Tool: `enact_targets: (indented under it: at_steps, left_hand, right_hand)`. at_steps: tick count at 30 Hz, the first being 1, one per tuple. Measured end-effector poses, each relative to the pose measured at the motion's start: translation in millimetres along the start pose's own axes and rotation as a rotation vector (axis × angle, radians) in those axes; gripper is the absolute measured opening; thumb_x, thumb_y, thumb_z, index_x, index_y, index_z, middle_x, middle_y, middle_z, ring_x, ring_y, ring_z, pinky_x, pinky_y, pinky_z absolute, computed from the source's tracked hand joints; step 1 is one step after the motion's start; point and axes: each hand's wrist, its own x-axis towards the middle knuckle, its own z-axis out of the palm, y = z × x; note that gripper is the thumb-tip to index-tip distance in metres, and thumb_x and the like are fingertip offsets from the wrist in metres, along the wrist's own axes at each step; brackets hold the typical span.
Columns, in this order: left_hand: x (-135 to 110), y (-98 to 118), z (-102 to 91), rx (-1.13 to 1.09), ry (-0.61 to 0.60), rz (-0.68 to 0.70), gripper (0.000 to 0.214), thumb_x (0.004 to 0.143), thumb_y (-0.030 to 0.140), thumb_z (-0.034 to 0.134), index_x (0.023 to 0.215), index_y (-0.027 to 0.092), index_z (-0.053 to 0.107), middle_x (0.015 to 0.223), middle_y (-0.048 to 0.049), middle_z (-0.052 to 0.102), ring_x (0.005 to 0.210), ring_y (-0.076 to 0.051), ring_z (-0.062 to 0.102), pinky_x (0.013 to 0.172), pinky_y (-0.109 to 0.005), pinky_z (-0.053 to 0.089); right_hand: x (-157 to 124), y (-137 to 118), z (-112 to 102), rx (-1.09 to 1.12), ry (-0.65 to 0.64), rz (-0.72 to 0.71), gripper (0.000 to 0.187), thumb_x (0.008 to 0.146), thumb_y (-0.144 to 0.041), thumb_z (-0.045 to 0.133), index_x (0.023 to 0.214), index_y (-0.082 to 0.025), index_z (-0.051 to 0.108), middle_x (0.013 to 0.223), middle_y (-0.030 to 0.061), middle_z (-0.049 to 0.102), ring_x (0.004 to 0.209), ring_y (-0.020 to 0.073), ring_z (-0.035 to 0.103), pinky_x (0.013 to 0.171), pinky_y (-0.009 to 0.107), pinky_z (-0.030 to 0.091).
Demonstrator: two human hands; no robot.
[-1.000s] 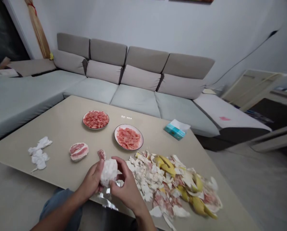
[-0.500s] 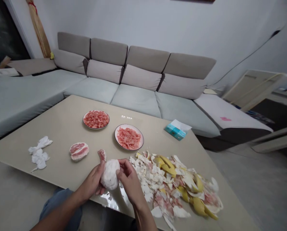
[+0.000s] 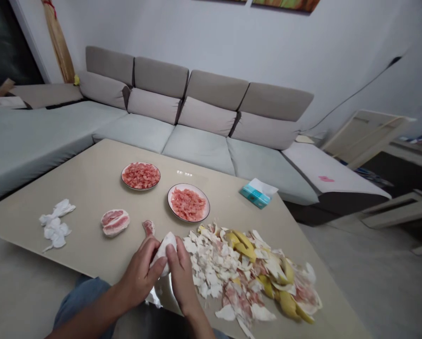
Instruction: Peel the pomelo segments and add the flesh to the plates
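Between my two hands is a peeled pomelo piece (image 3: 166,249), still covered in white pith, held over the table's near edge. My left hand (image 3: 142,268) grips it from the left and my right hand (image 3: 180,268) from the right, both thumbs pressed on it. Just beyond my fingers lies a single pink pomelo segment (image 3: 149,228). A larger pomelo chunk (image 3: 115,222) with pink flesh showing rests to the left. Two plates hold pink pomelo pulp: the far plate (image 3: 141,189) and the nearer plate (image 3: 206,212).
Right of my hands spreads a heap of white pith scraps and yellow rind (image 3: 246,268). Crumpled tissues (image 3: 56,226) lie at the table's left. A blue tissue box (image 3: 256,194) stands near the right edge. A grey sofa (image 3: 197,141) runs behind the table (image 3: 84,174).
Both hands have closed in around the pomelo piece, thumbs now together on it, and it has turned so less of it shows. The view has shifted slightly.
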Motion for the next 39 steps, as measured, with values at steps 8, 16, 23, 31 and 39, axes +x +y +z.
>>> enact_targets:
  at_steps: [8, 16, 23, 31, 39]
  left_hand:
    - [0, 2, -2.1, -0.361, -0.043, -0.246, 0.039, 0.092, 0.052, 0.037, 0.110, 0.021, 0.053, 0.110, -0.0093, 0.058, 0.102, -0.024, 0.055, 0.090, -0.038, 0.046]
    - [3, 4, -3.1, -0.860, -0.199, -0.377, 0.057, 0.088, 0.053, 0.047, 0.136, 0.023, 0.040, 0.125, -0.0139, 0.054, 0.082, -0.020, 0.062, 0.069, -0.034, 0.054]
    - [10, 3, -7.2, -0.649, -0.010, -0.186, 0.058, 0.070, 0.044, 0.075, 0.119, 0.021, 0.055, 0.120, -0.0107, 0.055, 0.110, -0.027, 0.055, 0.091, -0.036, 0.046]
    - [8, -8, -1.9, -0.308, 0.281, -0.016, 0.049, 0.065, 0.028, 0.081, 0.110, 0.026, 0.060, 0.126, -0.0083, 0.043, 0.121, -0.028, 0.049, 0.093, -0.038, 0.050]
    - [4, 1, -5.1, 0.067, 0.358, -0.001, 0.055, 0.067, 0.020, 0.078, 0.118, 0.029, 0.059, 0.120, -0.0058, 0.048, 0.117, -0.026, 0.051, 0.102, -0.042, 0.043]
  right_hand:
    - [2, -9, -13, -0.001, -0.152, -0.135, 0.024, 0.088, -0.037, 0.054, 0.103, -0.019, 0.060, 0.089, 0.0022, 0.056, 0.082, 0.0178, 0.052, 0.075, 0.027, 0.044]
    - [1, -19, -22, -0.179, -0.055, -0.291, 0.037, 0.084, -0.027, 0.060, 0.121, -0.027, 0.057, 0.119, 0.0066, 0.053, 0.109, 0.0232, 0.050, 0.094, 0.035, 0.041]
    - [-4, -24, -22, -0.152, 0.033, -0.255, 0.015, 0.083, -0.022, 0.064, 0.097, -0.021, 0.067, 0.094, 0.0046, 0.062, 0.074, 0.0148, 0.060, 0.066, 0.026, 0.051]
    - [-11, -31, -25, -0.238, 0.074, -0.252, 0.013, 0.083, -0.023, 0.065, 0.092, -0.021, 0.074, 0.091, 0.0076, 0.070, 0.074, 0.0173, 0.067, 0.057, 0.025, 0.057]
    - [-19, -27, -15, -0.377, 0.191, -0.335, 0.014, 0.083, -0.016, 0.059, 0.081, -0.021, 0.072, 0.076, 0.0044, 0.068, 0.068, 0.0165, 0.064, 0.059, 0.027, 0.054]
